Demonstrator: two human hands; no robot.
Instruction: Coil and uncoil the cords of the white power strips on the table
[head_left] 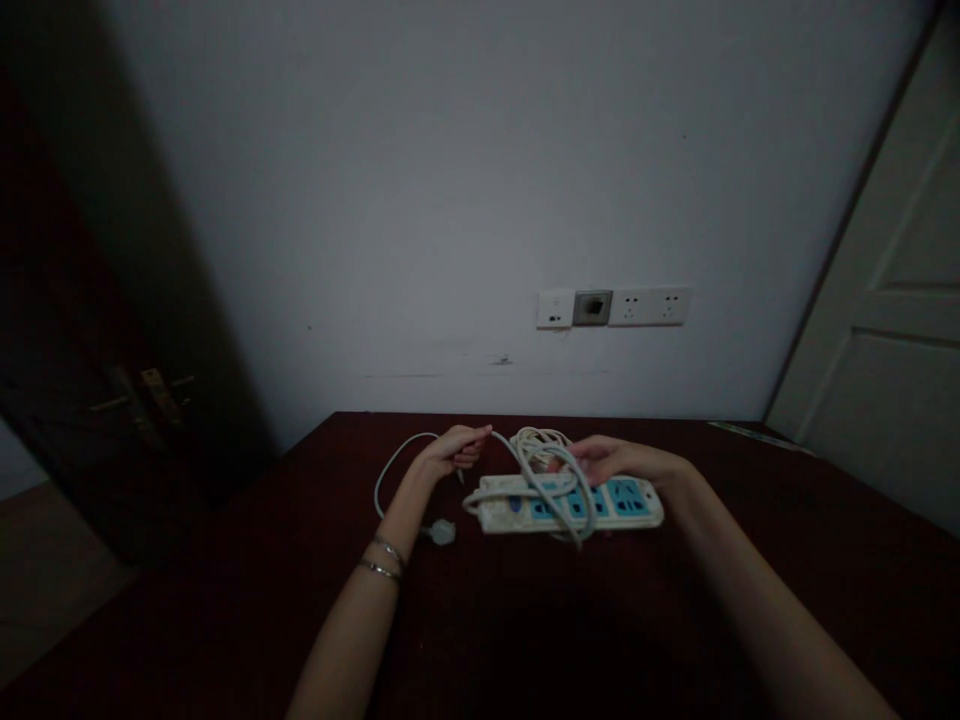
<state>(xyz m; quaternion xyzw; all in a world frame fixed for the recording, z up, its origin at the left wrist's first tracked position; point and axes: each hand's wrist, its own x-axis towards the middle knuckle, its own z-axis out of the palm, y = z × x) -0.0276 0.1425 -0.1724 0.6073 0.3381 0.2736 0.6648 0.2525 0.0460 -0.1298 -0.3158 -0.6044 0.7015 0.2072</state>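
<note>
A white power strip with blue sockets lies on a dark red table. Its white cable is looped in coils around and over the strip. My left hand is closed on a stretch of the cable left of the strip, and from there the cable arcs down to the white plug lying on the table by my wrist. My right hand rests on the back edge of the strip, fingers curled at the coils. Two bracelets sit on my left forearm.
A white wall stands behind the table with a row of wall sockets. A dark door with a brass handle is at the left. A white door is at the right.
</note>
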